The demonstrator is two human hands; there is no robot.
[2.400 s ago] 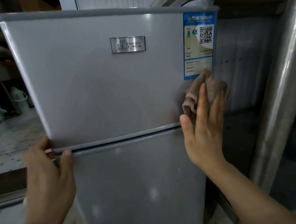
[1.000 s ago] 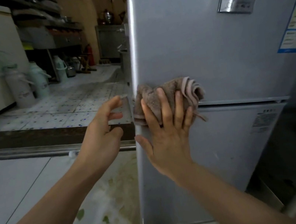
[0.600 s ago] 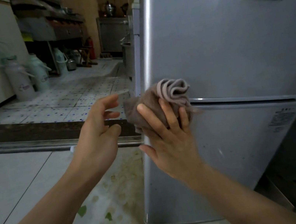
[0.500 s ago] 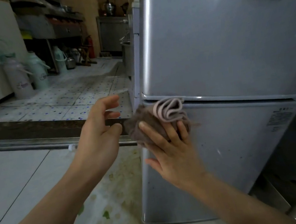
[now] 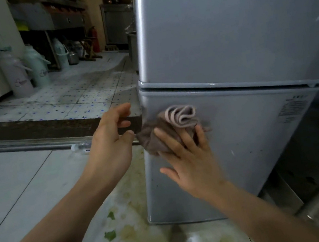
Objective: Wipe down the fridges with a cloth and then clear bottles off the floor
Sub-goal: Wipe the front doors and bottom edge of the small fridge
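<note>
1. Against the lower door's upper-left corner on the silver two-door fridge [image 5: 224, 37], the right hand [image 5: 189, 158] presses a crumpled brown cloth [image 5: 168, 130] with flat, spread fingers.
2. Just left of that door's edge, the left hand [image 5: 110, 145] hovers with loosely parted fingers, holding nothing.

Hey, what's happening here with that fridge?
A person is wiping the grey fridge. Their right hand presses a crumpled brownish cloth flat against the lower door, near its left edge just under the seam. The left hand hovers beside it, holding nothing. A bottle lies on the floor behind, not yet picked up.
</note>
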